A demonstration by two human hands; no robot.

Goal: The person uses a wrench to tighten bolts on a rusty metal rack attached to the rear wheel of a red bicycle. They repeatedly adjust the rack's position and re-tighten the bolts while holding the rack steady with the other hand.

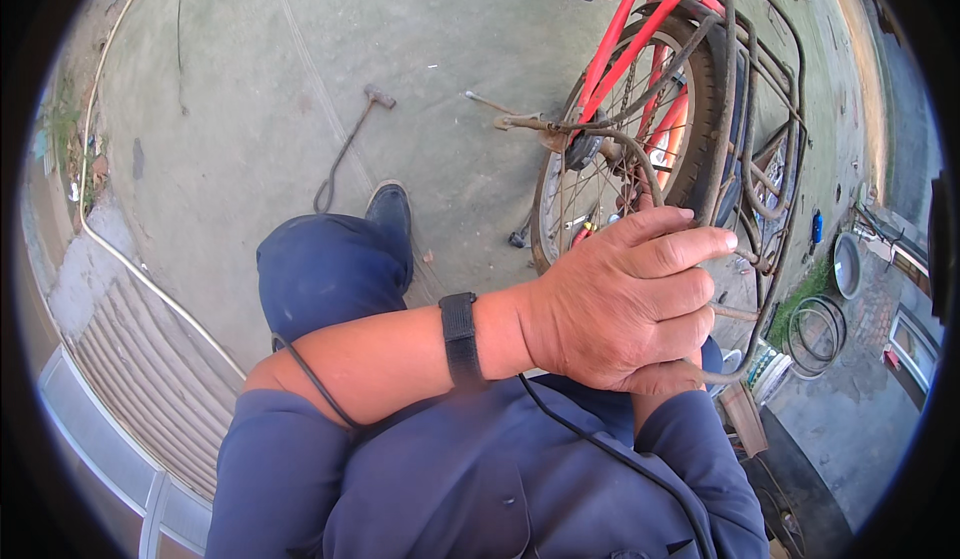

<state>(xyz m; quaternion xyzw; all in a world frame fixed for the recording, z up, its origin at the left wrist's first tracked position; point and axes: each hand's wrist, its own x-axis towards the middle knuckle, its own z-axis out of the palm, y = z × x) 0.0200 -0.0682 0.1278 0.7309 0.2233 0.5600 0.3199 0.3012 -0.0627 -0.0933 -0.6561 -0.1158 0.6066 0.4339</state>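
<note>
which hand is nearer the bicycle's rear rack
Left, as far as shows: the left hand grips the rear rack; the right hand is mostly hidden beneath the left.

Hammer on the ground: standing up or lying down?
Lying down: the hammer stretches flat along the concrete ground, beyond the shoe.

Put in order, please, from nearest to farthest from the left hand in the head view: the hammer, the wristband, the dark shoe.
From the left hand:
1. Wristband, on the left wrist
2. Dark shoe, on the floor to the left
3. Hammer, beyond the shoe
</note>
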